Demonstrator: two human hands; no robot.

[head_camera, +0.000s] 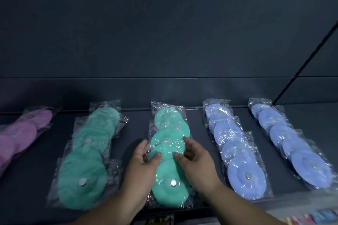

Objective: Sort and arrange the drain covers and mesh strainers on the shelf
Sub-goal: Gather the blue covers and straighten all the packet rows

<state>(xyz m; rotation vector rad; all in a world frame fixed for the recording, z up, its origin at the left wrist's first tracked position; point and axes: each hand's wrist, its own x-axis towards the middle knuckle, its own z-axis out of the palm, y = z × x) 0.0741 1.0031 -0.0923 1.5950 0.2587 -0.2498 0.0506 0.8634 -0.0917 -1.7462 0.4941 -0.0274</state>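
Round drain covers in clear plastic bags lie in overlapping rows on a dark shelf (135,129). The middle row is green (171,131). My left hand (144,162) grips the left edge of one bagged green cover (167,150) in that row, thumb on top. My right hand (193,155) pinches the same cover's right edge. In front of it lies another green cover (170,182) with a metal centre disc.
A second green row (87,153) lies to the left, and a purple row (20,137) at the far left. Two blue rows (232,146) (294,139) lie to the right. The dark back wall (164,42) rises behind. Colourful packaging (311,217) shows at the bottom right.
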